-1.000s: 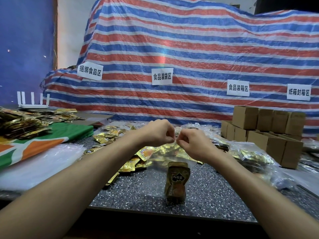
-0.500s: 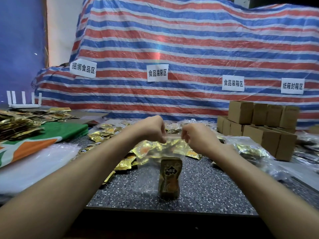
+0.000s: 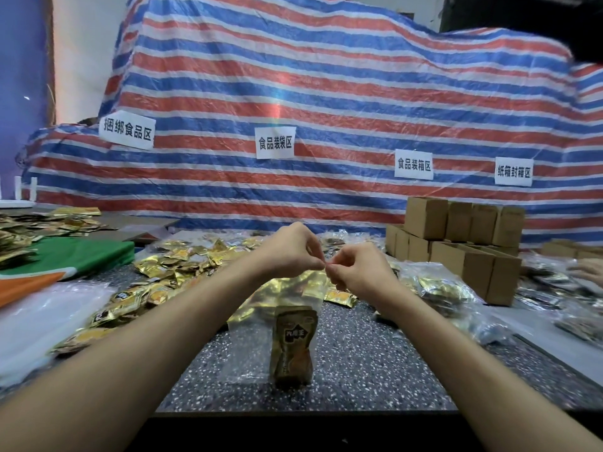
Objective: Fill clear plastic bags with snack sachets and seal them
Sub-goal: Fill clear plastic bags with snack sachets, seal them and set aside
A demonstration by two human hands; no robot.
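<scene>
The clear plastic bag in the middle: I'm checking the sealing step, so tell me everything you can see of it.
The clear plastic bag is thin, see-through film, hanging upright with its bottom reaching the speckled table. One gold-brown snack sachet stands inside, low down. The left hand and right hand pinch its top edge, close together. Whether it is sealed cannot be told.

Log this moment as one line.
step: sealing | clear bag: upright on table, sachet inside | left hand: pinches its top | right hand: pinches its top | seal: unconfirmed
</scene>
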